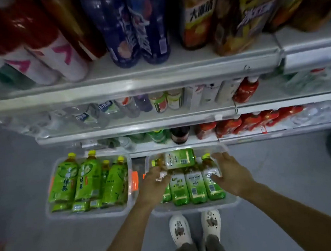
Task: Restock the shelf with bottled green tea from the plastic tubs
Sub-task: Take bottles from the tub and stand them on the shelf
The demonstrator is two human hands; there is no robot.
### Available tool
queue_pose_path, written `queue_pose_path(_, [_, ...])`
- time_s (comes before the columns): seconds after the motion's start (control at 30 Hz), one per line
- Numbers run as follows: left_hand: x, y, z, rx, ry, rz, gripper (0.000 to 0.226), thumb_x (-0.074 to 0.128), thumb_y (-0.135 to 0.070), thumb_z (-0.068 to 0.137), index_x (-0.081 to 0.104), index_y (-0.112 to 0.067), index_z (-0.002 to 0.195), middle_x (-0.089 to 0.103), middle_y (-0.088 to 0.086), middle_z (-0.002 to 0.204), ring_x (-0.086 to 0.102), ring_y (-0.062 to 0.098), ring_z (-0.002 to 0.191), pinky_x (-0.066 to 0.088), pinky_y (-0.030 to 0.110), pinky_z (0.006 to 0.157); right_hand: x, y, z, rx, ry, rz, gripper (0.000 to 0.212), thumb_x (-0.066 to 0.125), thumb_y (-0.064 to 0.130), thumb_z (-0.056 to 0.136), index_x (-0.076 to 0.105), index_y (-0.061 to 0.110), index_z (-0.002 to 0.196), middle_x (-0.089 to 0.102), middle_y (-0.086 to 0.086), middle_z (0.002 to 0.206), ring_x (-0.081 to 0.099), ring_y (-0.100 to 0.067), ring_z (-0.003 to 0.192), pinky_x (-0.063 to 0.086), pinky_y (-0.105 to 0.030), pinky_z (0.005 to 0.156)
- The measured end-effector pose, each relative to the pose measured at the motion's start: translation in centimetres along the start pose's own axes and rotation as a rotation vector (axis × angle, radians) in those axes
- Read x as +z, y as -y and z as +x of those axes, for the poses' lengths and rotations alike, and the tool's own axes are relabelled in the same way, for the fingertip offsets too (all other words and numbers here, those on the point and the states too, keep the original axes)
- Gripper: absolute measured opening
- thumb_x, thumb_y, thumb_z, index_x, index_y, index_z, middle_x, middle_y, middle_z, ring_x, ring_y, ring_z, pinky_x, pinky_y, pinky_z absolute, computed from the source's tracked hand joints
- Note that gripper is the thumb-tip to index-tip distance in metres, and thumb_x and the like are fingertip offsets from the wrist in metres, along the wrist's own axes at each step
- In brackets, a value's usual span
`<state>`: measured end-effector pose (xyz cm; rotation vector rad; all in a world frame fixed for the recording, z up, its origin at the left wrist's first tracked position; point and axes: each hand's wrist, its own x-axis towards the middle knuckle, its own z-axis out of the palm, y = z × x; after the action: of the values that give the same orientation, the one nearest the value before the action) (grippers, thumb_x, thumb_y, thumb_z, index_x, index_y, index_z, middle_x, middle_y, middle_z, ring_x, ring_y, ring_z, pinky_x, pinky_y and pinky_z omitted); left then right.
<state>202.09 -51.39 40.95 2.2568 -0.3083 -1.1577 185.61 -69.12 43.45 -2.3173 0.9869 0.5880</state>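
Note:
Two clear plastic tubs stand on the floor below the shelves. The left tub (51, 211) holds several green tea bottles (86, 180) with yellow caps. The right tub (232, 199) holds a row of green tea bottles (196, 188) and one bottle lying crosswise (179, 158) on top. My left hand (155, 183) is over the right tub's left side, its fingers curled round the neck end of a bottle. My right hand (228, 172) reaches in from the right, fingers spread over the rightmost bottle (212, 184) and touching it.
The bottom shelf (158, 144) behind the tubs carries a green bottle, a dark bottle and red packs. Higher shelves (157, 75) hold water, cans and large soda bottles. My white shoes (195, 227) stand just in front of the right tub. Grey floor lies to both sides.

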Motion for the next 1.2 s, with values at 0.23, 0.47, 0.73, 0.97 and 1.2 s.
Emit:
queue_pose_path(0.23, [7.0,9.7,6.8,-0.317,-0.021,-0.157,0.058,0.076,-0.023,0.088,0.050,-0.008,0.138,0.061,0.019,0.135,0.061,0.038,0.121,0.051,0.043,0.097,7.4,0.9,9.7,-0.134,0.053,-0.221,0.083,0.067,0.042,0.087,0.022,0.010,0.149,0.028,-0.012,0.149,0.030,-0.031,0.137,0.041,-0.042,0.105])
queue_pose_path(0.47, [10.1,14.2,10.4,-0.246,-0.140,0.144,0.080,0.073,-0.032,0.085,0.035,-0.005,0.149,0.047,0.018,0.143,0.045,0.036,0.131,0.041,0.047,0.109,12.3,2.4,16.7,-0.325,0.002,-0.526,0.108,0.069,0.049,0.084,0.001,0.005,0.155,0.019,-0.018,0.156,0.020,-0.034,0.145,0.018,-0.050,0.120])
queue_pose_path(0.73, [13.1,12.9,13.0,-0.332,-0.307,0.384,0.085,0.065,-0.039,0.093,0.020,0.003,0.152,0.037,0.023,0.149,0.037,0.036,0.136,0.031,0.041,0.114,15.1,1.8,19.6,-0.367,-0.152,-0.687,0.098,0.082,0.052,0.063,0.041,0.003,0.138,0.050,-0.013,0.125,0.049,-0.030,0.112,0.043,-0.047,0.095])
queue_pose_path(0.97, [13.6,12.8,14.1,-0.386,-0.284,0.551,0.093,0.072,-0.054,0.084,0.027,0.001,0.144,0.034,0.020,0.141,0.037,0.035,0.129,0.037,0.037,0.106,13.1,-1.3,17.1,-0.265,-0.158,-0.584,0.087,0.067,0.075,0.065,0.045,0.008,0.116,0.045,-0.010,0.112,0.044,-0.028,0.104,0.040,-0.042,0.086])
queue_pose_path(1.2, [12.8,12.9,14.7,-0.293,-0.113,0.674,0.108,0.079,-0.043,0.082,0.012,0.008,0.149,0.032,0.021,0.147,0.039,0.031,0.134,0.035,0.033,0.109,12.8,-4.8,14.6,-0.052,-0.104,-0.355,0.085,0.079,0.058,0.060,0.040,0.008,0.117,0.044,-0.011,0.114,0.044,-0.029,0.105,0.041,-0.039,0.085])
